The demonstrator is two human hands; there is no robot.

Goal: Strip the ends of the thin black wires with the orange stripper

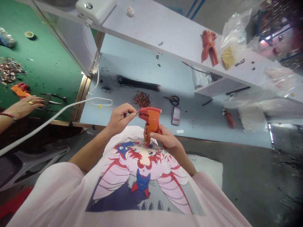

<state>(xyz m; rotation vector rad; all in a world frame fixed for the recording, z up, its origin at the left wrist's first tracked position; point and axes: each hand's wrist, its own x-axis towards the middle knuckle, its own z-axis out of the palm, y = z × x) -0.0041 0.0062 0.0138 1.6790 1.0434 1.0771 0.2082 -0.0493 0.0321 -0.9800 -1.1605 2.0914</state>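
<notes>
My left hand [119, 119] pinches a thin dark wire [133, 112] between thumb and fingertips. The wire's tip reaches the jaws of an orange wire stripper [151, 121], which my right hand [163, 138] grips by the handle. The stripper stands almost upright above my chest, and my right fingers wrap its lower part. Both hands are close together over a pale blue workbench [113, 66]. The wire's end inside the jaws is hidden.
A bundle of black wires [137, 83], a heap of small cut pieces [141, 99] and black-handled scissors [173, 100] lie on the bench. A white cable [54, 116] crosses at left. A co-worker's hand [25, 107] rests near pliers [50, 101] on a green bench.
</notes>
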